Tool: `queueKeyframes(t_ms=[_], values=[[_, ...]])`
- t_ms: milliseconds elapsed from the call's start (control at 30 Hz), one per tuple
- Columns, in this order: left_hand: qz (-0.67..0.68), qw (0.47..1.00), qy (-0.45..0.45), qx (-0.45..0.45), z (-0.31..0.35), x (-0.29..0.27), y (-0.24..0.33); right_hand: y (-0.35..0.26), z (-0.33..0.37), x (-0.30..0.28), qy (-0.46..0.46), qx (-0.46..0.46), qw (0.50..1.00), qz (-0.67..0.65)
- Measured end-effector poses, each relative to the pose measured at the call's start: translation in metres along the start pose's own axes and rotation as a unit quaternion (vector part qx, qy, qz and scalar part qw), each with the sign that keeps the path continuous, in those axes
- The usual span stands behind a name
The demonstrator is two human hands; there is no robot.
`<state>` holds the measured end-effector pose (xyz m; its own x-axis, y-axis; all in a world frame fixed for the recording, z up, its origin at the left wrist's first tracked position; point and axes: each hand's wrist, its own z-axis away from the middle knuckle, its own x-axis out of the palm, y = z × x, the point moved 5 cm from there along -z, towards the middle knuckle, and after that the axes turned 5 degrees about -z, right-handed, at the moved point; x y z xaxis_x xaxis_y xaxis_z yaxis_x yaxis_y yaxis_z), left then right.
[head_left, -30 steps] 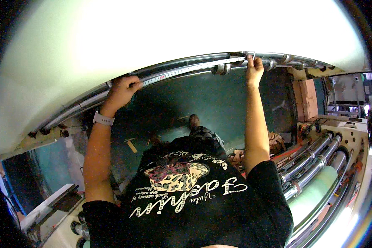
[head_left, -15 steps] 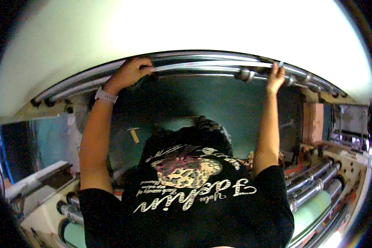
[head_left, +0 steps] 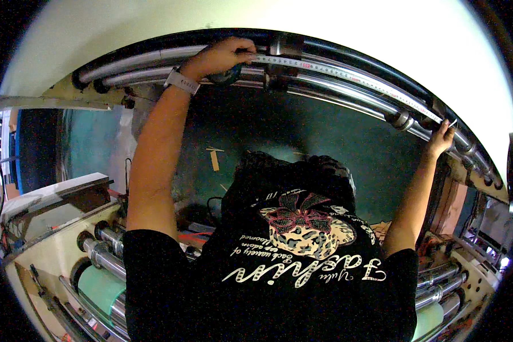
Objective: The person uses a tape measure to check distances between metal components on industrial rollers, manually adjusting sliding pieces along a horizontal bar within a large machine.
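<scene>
A dim workshop with a dark green floor (head_left: 268, 128) opens between two pieces of machinery, and a big white panel (head_left: 353, 16) curves across the top of the view. Below the panel run bright metal rollers (head_left: 325, 85), bowed by the lens. Along them stretches a tape measure (head_left: 353, 78), its pale marked strip drawn out between the person's two hands. The left hand (head_left: 228, 54) has its fingers pinched on one end of the strip; a dark rounded thing (head_left: 227, 76) sits just below it (too dim to name). The right hand (head_left: 442, 138) has its thumb and fingers closed on the other end, well apart from the left.

The strip could twist or spring loose if either pinch slackened, and it could sag or lie askew if one hand drifted from the roller's line. A roller collar (head_left: 402, 121) near the right hand might catch its edge; whether the strip touches the metal along its length cannot be told.

Tan scraps (head_left: 214, 159) lie on the floor beyond the person's black T-shirt (head_left: 256, 310). At lower left, a pale green roller (head_left: 101, 286) sits in a cream machine frame.
</scene>
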<state>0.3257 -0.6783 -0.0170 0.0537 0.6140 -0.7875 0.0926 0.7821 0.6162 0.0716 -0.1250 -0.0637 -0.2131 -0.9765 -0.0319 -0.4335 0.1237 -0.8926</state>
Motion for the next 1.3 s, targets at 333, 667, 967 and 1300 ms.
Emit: queueKeyframes(t_ms=[333, 667, 967, 1300], values=[[-0.001, 0.999, -0.015, 0.041, -0.020, -0.001, 0.000, 0.012, -0.005, -0.014, -0.002, 0.018, 1.000, 0.001], [0.041, 0.998, -0.040, -0.038, -0.020, -0.001, 0.009, 0.013, -0.002, -0.012, 0.033, 0.057, 0.997, -0.043], [-0.064, 0.995, 0.064, 0.028, -0.021, -0.002, 0.016, 0.016, -0.009, -0.016, 0.020, 0.027, 0.999, -0.005], [-0.245, 0.963, 0.110, 0.030, -0.028, 0.024, 0.042, 0.003, -0.001, -0.004, 0.026, 0.060, 0.997, -0.047]])
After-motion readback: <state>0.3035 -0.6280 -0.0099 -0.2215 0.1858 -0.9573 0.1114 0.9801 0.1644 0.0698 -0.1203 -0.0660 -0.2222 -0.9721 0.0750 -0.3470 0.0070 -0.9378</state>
